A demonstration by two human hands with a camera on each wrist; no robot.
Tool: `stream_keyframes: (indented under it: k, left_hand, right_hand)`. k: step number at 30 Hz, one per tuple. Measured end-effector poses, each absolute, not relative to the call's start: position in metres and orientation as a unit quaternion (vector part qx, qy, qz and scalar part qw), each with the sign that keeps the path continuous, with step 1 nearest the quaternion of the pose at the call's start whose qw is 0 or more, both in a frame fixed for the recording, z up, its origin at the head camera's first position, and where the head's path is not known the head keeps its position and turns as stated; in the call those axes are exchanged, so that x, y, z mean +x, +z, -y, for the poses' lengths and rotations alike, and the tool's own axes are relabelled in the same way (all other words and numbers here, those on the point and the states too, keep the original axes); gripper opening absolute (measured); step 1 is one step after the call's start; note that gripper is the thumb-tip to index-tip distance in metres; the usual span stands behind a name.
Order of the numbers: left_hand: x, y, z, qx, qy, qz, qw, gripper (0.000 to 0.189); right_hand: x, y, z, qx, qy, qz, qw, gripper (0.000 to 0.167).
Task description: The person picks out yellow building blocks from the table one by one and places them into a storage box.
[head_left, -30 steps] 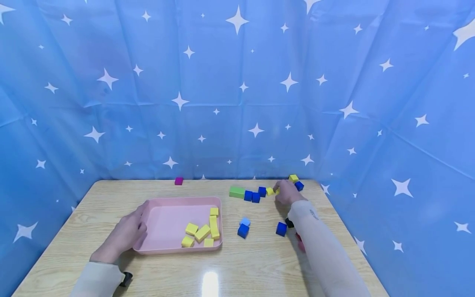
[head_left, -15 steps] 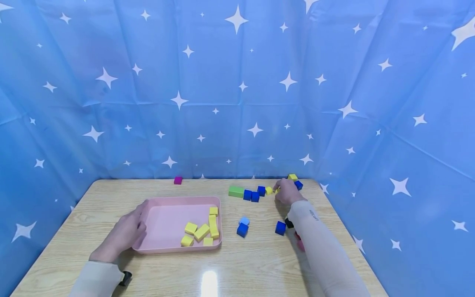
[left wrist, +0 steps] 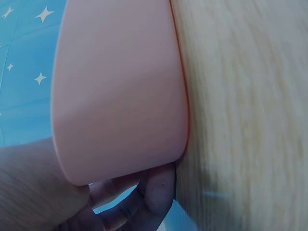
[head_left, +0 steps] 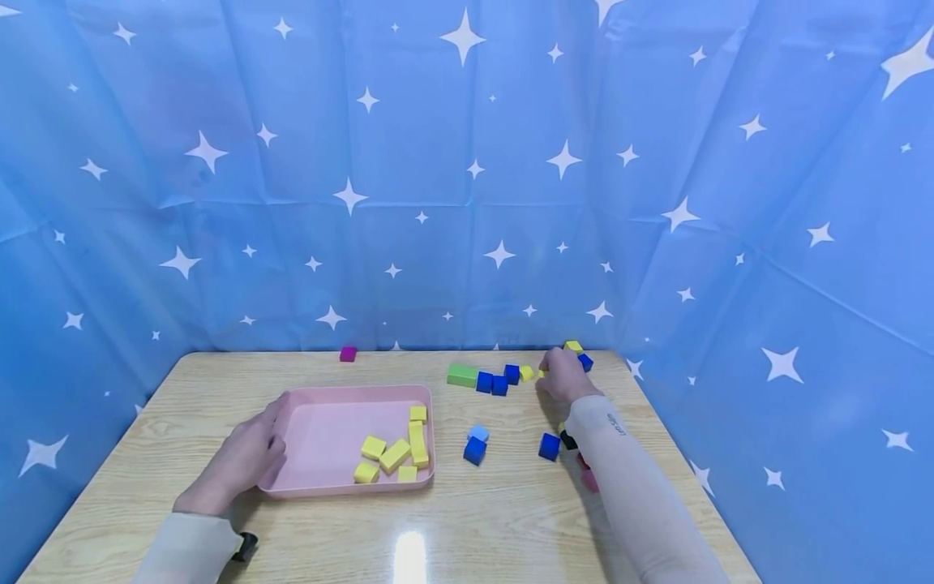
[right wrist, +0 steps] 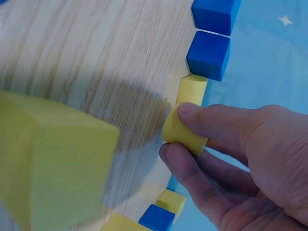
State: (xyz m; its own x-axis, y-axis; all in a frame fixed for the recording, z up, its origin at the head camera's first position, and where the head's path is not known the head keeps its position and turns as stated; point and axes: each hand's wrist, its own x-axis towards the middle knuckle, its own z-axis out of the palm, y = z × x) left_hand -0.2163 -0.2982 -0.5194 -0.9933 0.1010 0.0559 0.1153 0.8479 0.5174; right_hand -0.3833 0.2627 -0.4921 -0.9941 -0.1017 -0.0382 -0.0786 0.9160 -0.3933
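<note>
A pale wood-grain table (head_left: pixel 328 535) stands inside blue curtains (head_left: pixel 401 122) printed with white stars. At far right, the right hand (head_left: pixel 567 377) pinches a yellow cylinder (right wrist: pixel 180 132) between thumb and fingers; the right wrist view shows this clearly, while the head view mostly hides it. At left, the left hand (head_left: pixel 241 454) touches a pink tray (head_left: pixel 321 438); whether it grips cannot be told. Lettering (head_left: pixel 613 424) on the right sleeve (head_left: pixel 635 487) is too small to read.

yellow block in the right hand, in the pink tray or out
Out: the right hand pinches the rounded yellow block at the far right of the wooden table, away from the pink rectangular tray.
</note>
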Motion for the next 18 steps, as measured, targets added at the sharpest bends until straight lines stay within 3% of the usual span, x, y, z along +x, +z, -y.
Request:
stream_keyframes:
  k: [6,18]
  left_hand:
    - [-0.216,-0.521,0.297,-0.063,-0.265,0.962,0.027,0.074]
    - [-0.216,-0.521,0.298,-0.062,-0.264,0.962,0.023,0.075]
  right_hand:
    - [-0.377,-0.488,-0.260,-0.046,-0.223,-0.973,0.030,0.044]
    - [-0.368,-0.479,-0.242,-0.071,-0.212,-0.975,-0.003,0.037]
